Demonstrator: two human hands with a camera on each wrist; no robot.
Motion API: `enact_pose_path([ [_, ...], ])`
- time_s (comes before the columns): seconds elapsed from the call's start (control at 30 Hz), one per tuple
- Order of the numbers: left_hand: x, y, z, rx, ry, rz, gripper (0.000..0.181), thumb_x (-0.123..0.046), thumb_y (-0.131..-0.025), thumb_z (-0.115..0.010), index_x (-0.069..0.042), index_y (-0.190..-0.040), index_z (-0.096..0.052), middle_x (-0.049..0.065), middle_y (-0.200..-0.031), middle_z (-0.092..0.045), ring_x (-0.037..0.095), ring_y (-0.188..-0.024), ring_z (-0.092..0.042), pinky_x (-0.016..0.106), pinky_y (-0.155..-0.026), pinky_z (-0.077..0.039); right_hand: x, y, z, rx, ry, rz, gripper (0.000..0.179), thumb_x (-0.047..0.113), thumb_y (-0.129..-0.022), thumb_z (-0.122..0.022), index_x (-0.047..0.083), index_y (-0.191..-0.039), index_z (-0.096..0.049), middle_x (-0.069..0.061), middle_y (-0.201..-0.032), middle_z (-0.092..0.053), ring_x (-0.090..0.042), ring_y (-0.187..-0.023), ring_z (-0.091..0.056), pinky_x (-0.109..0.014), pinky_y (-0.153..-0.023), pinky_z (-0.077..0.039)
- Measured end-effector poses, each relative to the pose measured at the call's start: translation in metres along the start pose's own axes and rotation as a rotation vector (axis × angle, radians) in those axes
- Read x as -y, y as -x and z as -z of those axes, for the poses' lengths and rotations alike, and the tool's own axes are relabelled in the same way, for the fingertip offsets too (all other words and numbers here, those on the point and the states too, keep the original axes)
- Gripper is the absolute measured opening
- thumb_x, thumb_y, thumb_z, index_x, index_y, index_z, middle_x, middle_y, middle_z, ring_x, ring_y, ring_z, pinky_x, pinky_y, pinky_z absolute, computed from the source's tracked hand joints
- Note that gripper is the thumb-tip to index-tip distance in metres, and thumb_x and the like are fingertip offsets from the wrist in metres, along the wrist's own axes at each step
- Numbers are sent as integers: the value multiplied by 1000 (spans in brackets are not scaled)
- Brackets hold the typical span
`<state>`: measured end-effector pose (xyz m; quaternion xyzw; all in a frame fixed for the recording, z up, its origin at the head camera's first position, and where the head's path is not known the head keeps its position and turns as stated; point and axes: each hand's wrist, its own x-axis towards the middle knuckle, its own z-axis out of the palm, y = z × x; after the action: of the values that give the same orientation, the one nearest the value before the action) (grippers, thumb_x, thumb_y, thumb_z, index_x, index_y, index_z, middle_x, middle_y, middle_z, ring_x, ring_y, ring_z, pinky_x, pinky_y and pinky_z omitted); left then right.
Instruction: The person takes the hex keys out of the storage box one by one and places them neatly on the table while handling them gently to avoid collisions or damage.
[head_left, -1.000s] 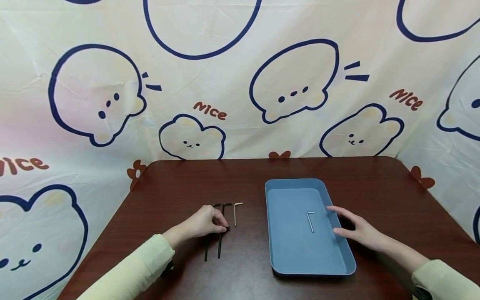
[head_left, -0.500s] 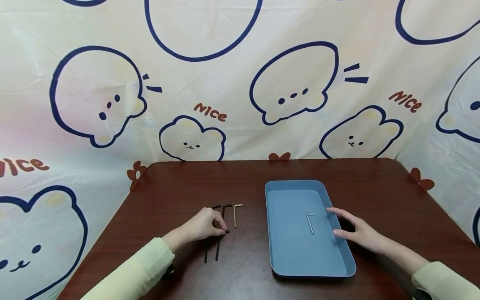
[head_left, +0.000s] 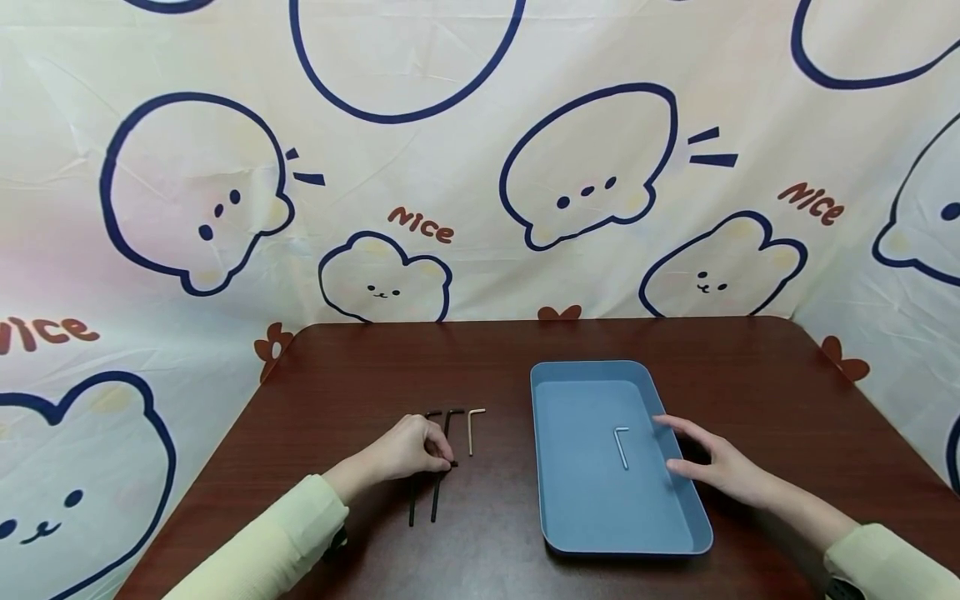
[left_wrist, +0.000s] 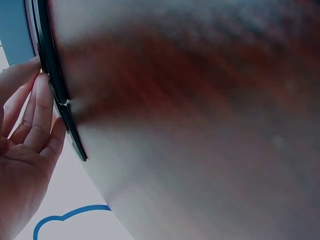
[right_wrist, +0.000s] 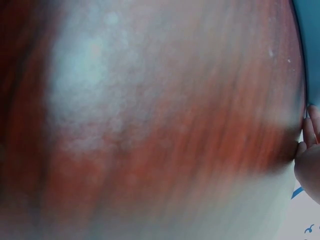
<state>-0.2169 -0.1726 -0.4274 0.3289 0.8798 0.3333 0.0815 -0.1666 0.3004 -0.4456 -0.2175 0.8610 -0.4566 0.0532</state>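
Observation:
My left hand (head_left: 411, 447) pinches a black hex key (head_left: 435, 500) near its bend, between thumb and fingers; the shaft slants down toward me, low at the table. Another black hex key (head_left: 411, 504) lies just left of it, partly hidden by the hand. Beyond the fingers show the bent top of a black hex key (head_left: 454, 411) and, to its right, a gold hex key (head_left: 470, 433). Dark key shafts (left_wrist: 75, 132) run past the fingertips in the left wrist view. My right hand (head_left: 723, 465) rests its fingertips at the right rim of a blue tray (head_left: 585, 517).
A silver hex key (head_left: 621, 448) lies inside the tray. Both stand on a dark brown wooden table (head_left: 360, 358), with a cream cartoon-print cloth (head_left: 480, 167) hanging behind and at the sides. In the right wrist view the blurred tabletop (right_wrist: 150, 125) fills most of the picture.
The pinched black hex key's lower end has swung slightly left, toward the key beside it, and my left fingers shifted a little with it. The right hand has stayed at the tray.

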Motion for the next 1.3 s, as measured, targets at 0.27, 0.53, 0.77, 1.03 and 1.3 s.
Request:
enact_pose_path([
  [0.27,-5,-4,5,13,49,9,9,-2,-77,-80,-10,-77,-75,-11,-75,-66,2,-65,-61,22,-59,-51,0,0,0,-2,2,-6,57,15,-93,-64,4,-143,-40,-32,-142,-38,-53,-123,-37,-72,-89,-36],
  [0.53,-11,-13,9,18,55,-26,7,-5,-79,-79,-10,-78,-75,-12,-75,-65,2,-66,-59,22,-60,-50,-1,-1,1,6,4,13,57,13,-94,-64,4,-144,-39,-29,-143,-39,-13,-125,-40,-69,-90,-38],
  [0.77,-22,-22,11,13,58,-37,5,-5,-80,-79,-8,-79,-75,-11,-72,-65,2,-63,-58,22,-57,-48,1,0,1,6,10,22,57,11,-93,-64,3,-144,-39,-30,-143,-39,-34,-125,-41,-68,-89,-39],
  [1.03,-35,-33,15,39,105,-68,4,-5,-83,-76,-3,-87,-74,-7,-81,-67,5,-69,-61,23,-62,-52,1,-1,1,0,14,3,57,13,-93,-65,3,-144,-40,-28,-143,-39,-43,-121,-40,-66,-89,-41],
  [1.3,-47,-49,17,57,54,-117,6,-8,-83,-77,-6,-89,-76,-10,-83,-66,5,-72,-60,24,-67,-52,1,0,1,5,10,8,57,13,-93,-64,2,-144,-39,-30,-142,-38,-49,-123,-38,-68,-89,-39],
])
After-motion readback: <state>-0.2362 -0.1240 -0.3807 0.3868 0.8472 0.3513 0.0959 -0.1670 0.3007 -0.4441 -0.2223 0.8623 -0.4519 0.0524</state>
